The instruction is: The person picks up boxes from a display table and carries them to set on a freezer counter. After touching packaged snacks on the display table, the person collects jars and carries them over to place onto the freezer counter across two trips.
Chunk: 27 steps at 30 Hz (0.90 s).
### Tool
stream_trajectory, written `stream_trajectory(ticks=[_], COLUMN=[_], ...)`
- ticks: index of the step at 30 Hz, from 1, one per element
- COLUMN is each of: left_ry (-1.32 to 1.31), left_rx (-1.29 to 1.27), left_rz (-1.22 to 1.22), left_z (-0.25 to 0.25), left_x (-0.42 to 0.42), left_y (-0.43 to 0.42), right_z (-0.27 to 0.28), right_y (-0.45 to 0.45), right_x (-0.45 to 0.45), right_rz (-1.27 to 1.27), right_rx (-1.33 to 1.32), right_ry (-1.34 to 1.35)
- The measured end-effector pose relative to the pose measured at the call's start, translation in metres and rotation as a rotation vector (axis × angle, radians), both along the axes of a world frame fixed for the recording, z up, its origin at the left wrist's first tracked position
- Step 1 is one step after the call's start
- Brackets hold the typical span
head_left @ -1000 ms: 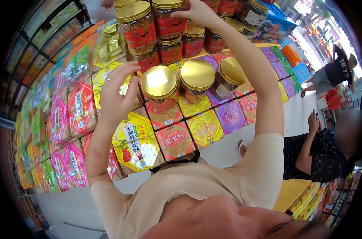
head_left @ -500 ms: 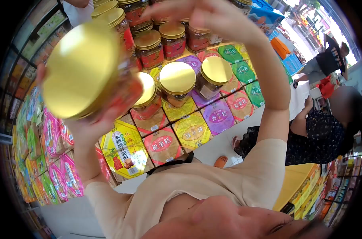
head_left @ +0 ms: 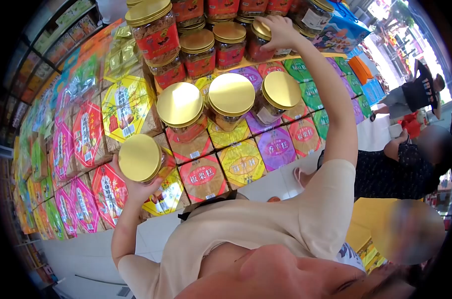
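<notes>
Three jars (head_left: 231, 94) lined up on boxes (head_left: 241, 162), stacked jars (head_left: 156, 42) just behind. Fourth jar (head_left: 140, 158) in left hand (head_left: 141, 189), front-left of row. Package (head_left: 340, 32) right of stack.

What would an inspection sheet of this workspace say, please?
Surface: coloured boxes in close rows
Job's things: three gold-lidded jars upright on the boxes; stacked jars behind
Clutter: blue printed box beside the stack
Left hand: holds one jar
Right hand: fingers around a rear jar
Cables: thin dark line on the floor, cannot tell what
Surroundings: shelves; other people nearby
</notes>
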State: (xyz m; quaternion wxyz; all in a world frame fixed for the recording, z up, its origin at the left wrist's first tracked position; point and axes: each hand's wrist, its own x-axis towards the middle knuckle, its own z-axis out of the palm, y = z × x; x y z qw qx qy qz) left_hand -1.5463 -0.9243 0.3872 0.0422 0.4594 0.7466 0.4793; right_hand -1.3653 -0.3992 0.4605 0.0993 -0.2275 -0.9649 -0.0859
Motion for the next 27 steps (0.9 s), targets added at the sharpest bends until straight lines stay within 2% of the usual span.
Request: stream_trajectory(ticks=[3,4,5,6,7,8,9,10,11,12,14,15,17,19,21,22,25,26,27], left_ry=[-0.162,-0.172,-0.182,-0.085,-0.089,0.031,0.008,-0.017,-0.188,-0.102,-0.1,-0.097,-0.039,-0.202,-0.23,-0.262,-0.258,-0.178,-0.102], left_rx=[0.073,0.074,0.075,0.078,0.076,-0.003,0.012,0.025,0.128,0.127,0.139,0.145,0.139,0.194,0.186,0.162,0.081,-0.011,-0.104], left_rz=[-0.073,-0.105,-0.138,-0.189,-0.203,-0.281,-0.341,-0.402,-0.448,-0.509,-0.561,-0.602,-0.669,-0.734,-0.721,-0.699,-0.639,-0.616,-0.587], left_z=[0.002,0.002,0.002,-0.005,-0.007,-0.003,0.003,0.009,0.019,0.025,0.014,0.009,0.009,-0.005,-0.015,-0.012,-0.009,-0.007,-0.005], left_x=[0.005,0.003,0.002,-0.003,-0.005,-0.003,0.007,0.017,0.031,0.032,0.031,0.031,0.033,0.038,0.037,0.039,0.037,0.036,0.035], left_y=[0.008,0.008,0.006,0.003,0.002,0.008,0.017,0.026,0.037,0.047,0.053,0.055,0.052,0.055,0.056,0.057,0.057,0.054,0.052], right_z=[0.054,0.074,0.127,0.137,0.157,0.171,0.169,0.148,0.155,0.146,0.115,0.1,0.064,0.033,0.011,0.006,0.028,0.04,0.045], right_y=[-0.027,-0.027,-0.091,-0.115,-0.143,-0.172,-0.176,-0.175,-0.213,-0.233,-0.28,-0.304,-0.326,-0.333,-0.329,-0.327,-0.316,-0.304,-0.282], right_x=[0.026,0.041,0.059,0.072,0.085,0.095,0.11,0.125,0.123,0.124,0.117,0.112,0.1,0.087,0.078,0.074,0.085,0.093,0.099], right_rz=[0.159,-0.043,0.014,-0.039,-0.028,0.025,0.118,0.231,0.249,0.319,0.346,0.266,0.246,0.212,0.221,0.234,0.369,0.394,0.278], right_rx=[0.094,-0.002,-0.075,-0.058,-0.101,-0.202,-0.231,-0.397,-0.553,-0.513,-0.467,-0.478,-0.484,-0.45,-0.292,-0.218,-0.276,-0.316,-0.508], right_ry=[0.313,0.162,0.256,0.379,0.401,0.426,0.391,0.501,0.405,0.311,0.179,0.144,0.216,0.257,0.332,0.276,0.334,0.37,0.562])
